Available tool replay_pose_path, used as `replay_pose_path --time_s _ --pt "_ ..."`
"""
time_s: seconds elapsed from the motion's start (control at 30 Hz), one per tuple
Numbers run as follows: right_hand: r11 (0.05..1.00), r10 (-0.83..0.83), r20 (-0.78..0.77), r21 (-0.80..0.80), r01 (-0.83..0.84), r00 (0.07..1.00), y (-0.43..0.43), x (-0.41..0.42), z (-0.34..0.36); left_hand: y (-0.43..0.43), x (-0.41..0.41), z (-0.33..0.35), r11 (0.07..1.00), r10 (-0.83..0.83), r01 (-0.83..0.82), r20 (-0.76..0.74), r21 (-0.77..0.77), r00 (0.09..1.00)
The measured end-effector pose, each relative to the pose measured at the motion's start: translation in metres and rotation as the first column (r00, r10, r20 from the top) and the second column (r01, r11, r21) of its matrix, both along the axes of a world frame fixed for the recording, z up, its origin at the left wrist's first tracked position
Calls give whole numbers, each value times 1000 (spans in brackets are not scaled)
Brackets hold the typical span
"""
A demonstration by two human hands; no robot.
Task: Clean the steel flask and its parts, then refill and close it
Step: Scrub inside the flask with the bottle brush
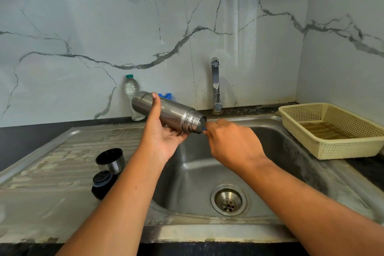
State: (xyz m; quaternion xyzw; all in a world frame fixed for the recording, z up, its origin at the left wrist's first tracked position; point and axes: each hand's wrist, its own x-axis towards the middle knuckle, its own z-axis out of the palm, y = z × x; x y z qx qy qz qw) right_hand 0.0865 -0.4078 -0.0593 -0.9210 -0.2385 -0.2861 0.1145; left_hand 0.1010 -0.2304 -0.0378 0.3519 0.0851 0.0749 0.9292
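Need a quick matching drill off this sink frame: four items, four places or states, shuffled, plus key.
Items
1. steel flask
2. steel cup
3. plastic water bottle
4. cream basket

Places or states
A. upright against the wall, behind the flask
B. on the counter right of the sink basin
C. tilted over the basin, held in the left hand
D. on the draining board, mouth up, next to the black stopper

Pairs: 1-C, 2-D, 3-A, 4-B
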Motion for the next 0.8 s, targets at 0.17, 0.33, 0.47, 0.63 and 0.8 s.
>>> replay_pose_path --time_s 0.17,0.33,0.47,0.63,0.8 --pt "990 144 -47 8 -143 989 6 -7 0 5 1 -1 994 84 -80 45 -72 995" --pt "989 142 5 37 -142 990 -8 -10 5 24 3 3 972 191 -177 77 -157 979" --pt "980 187 -41 70 -184 982 6 -13 5 2 6 -7 990 143 -144 113 1 983" --pt "982 169 -23 93 -166 985 -11 -11 7 15 6 1 981 188 -178 169 -74 967" --pt "974 209 -36 94 -205 977 4 -11 3 -2 4 -11 986 150 -158 143 49 978"
